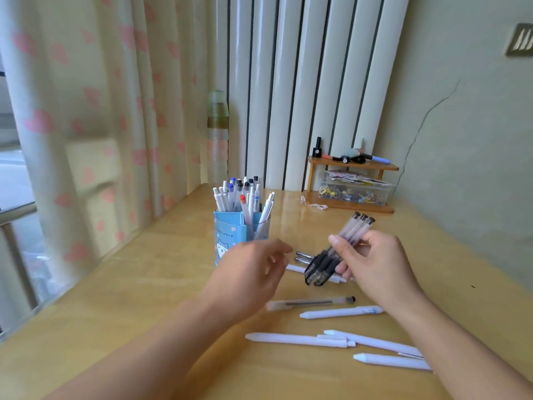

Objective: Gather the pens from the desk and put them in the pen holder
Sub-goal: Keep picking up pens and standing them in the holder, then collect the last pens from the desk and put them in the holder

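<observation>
Right hand (372, 264): clutching a bundle of clear gel pens (334, 252), mid-counter.
Left hand (253, 272): open, empty, blurred.
Pen holder (240, 235): far left, crowded; feed caps-down into a gap.
Loose pens (300, 339): near side of the counter (144, 284).

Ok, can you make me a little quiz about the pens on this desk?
1. True or false: the right hand holds a bunch of clear pens with black grips.
2. What stands in front of the left hand? A) a lamp B) a blue pen holder C) a book
3. Fill in: the one clear pen lying on the desk between the arms has a ____ tip cap.

Key: 1 true. 2 B. 3 black.
</observation>
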